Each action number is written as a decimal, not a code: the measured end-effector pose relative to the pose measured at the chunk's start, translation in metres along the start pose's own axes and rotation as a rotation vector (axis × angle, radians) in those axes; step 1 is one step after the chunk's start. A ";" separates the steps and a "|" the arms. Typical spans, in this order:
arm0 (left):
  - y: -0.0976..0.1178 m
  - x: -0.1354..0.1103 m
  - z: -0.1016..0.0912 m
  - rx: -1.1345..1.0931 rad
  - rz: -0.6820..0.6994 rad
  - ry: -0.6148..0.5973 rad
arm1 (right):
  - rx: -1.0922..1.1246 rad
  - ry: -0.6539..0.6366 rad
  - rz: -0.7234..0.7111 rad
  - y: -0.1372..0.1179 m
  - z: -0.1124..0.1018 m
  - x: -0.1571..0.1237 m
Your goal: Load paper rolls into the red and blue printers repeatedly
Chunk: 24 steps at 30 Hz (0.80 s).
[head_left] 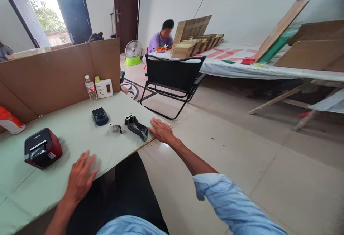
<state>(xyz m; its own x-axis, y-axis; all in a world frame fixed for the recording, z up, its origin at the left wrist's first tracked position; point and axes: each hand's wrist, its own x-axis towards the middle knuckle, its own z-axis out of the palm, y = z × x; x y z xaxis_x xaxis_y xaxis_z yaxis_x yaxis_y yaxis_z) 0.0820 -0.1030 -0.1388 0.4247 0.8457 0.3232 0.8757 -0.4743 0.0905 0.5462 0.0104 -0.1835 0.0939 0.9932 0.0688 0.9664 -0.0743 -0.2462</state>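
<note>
My left hand [80, 176] lies flat and open on the pale green table [67, 145] near its front edge, holding nothing. My right hand [161, 130] rests open on the table's right corner, fingers spread, just right of a black strip with two small black rolls [135, 125]. A small white roll [114, 128] lies left of that strip. Behind them sits a small black device [100, 116]. A red and black label printer [42, 147] stands at the left, beyond my left hand.
A cardboard wall [53, 73] backs the table, with a water bottle [91, 88] and a white jug [103, 87] against it. A black folding chair [174, 81] stands on the tiled floor. A person sits at a far long table [242, 66] stacked with cardboard.
</note>
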 end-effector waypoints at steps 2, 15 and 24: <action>0.023 0.005 0.015 -0.007 0.098 -0.091 | -0.040 0.000 0.016 0.011 0.011 -0.006; -0.033 0.126 0.011 -0.242 0.017 -0.088 | -0.063 0.115 0.036 0.030 0.037 -0.016; -0.079 0.276 0.047 -0.471 -0.114 -0.177 | -0.016 0.291 0.016 0.038 0.059 -0.014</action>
<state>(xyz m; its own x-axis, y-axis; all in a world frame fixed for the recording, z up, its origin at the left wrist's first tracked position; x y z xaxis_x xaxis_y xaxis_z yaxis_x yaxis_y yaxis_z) 0.1407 0.1788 -0.1007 0.4009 0.9074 0.1261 0.7376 -0.4014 0.5430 0.5672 -0.0014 -0.2503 0.1716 0.9247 0.3397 0.9677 -0.0936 -0.2340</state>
